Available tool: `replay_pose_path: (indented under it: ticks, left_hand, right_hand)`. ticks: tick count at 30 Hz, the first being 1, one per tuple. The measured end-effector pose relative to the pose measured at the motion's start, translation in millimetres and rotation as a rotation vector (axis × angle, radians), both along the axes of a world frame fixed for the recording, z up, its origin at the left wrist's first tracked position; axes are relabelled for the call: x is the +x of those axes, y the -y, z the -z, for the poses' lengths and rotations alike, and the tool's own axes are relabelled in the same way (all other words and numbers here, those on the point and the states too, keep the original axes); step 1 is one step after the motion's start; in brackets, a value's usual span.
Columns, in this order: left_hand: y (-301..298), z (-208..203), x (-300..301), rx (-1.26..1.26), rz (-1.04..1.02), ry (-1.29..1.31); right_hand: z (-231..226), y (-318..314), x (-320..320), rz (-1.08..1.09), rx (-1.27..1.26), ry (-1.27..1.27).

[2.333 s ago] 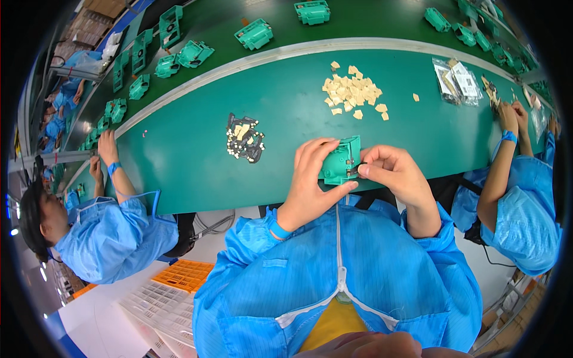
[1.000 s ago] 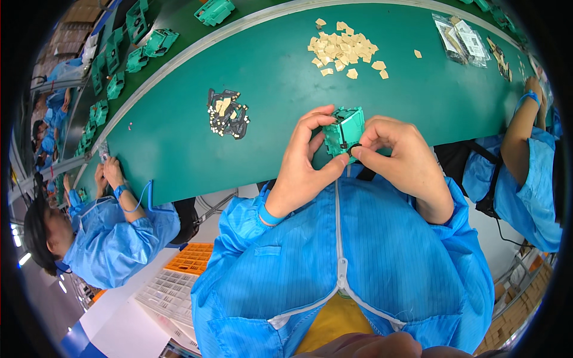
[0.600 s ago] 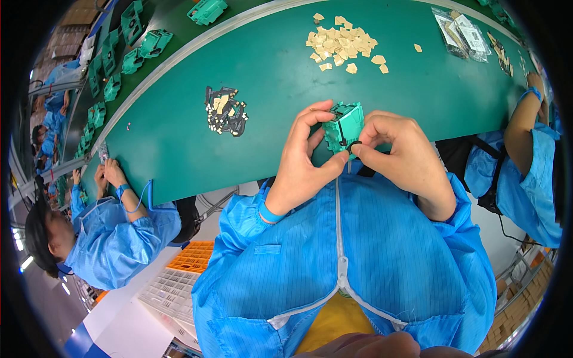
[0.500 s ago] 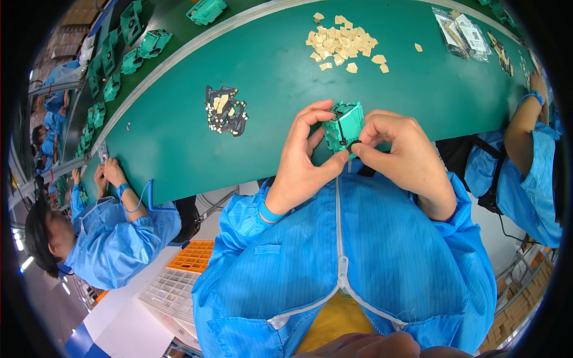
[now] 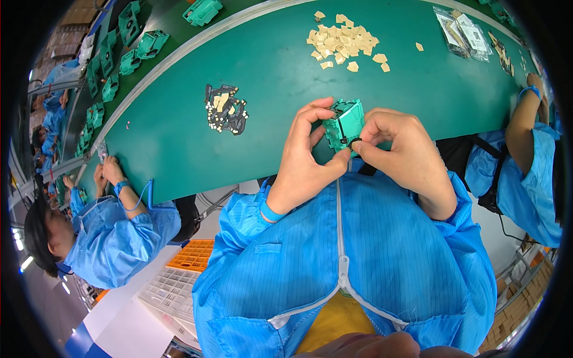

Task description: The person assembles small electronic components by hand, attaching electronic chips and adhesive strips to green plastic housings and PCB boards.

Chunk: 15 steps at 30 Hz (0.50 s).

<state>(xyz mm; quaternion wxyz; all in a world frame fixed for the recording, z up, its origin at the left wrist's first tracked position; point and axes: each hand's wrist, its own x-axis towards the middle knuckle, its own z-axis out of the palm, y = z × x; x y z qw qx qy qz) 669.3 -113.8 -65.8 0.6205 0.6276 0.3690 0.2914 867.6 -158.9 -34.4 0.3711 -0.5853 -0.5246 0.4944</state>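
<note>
A small green plastic housing (image 5: 351, 122) is held up in front of my chest, near the table's front edge. My left hand (image 5: 304, 158) wraps it from the left, fingers behind and thumb at its lower edge. A thin black strip (image 5: 342, 132) runs along the housing's face. My right hand (image 5: 400, 140) pinches a small black piece (image 5: 355, 143) at the housing's lower right corner, its thumb close to my left thumb. My fingertips partly cover that piece. To the left on the table lies a pile of black flat strips (image 5: 236, 119) with pale tabs.
Beige flat pieces (image 5: 343, 43) are heaped at the far middle of the green table (image 5: 256, 77). Clear bags (image 5: 462, 36) lie at the far right. Green housings (image 5: 152, 45) stand on a belt beyond the rail. Co-workers in blue sit left (image 5: 113, 238) and right (image 5: 528, 155).
Both my hands stay nearly in place, with the housing tilted very slightly. Housings on the belt have shifted a little to the left.
</note>
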Motion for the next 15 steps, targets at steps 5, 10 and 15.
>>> replay_pose_path:
  ticks: [5, 10, 15]
  left_hand:
    - [0, 1, 1, 0.007, -0.012, -0.016]
    - [0, 1, 0, 0.001, -0.013, -0.01]
    - [0, 0, 0, -0.01, -0.008, -0.018]
  right_hand:
    - [8, 2, -1, 0.026, 0.019, -0.071]
    - [8, 2, 0, 0.012, -0.06, -0.117]
    - [16, -1, 3, 0.085, -0.059, -0.359]
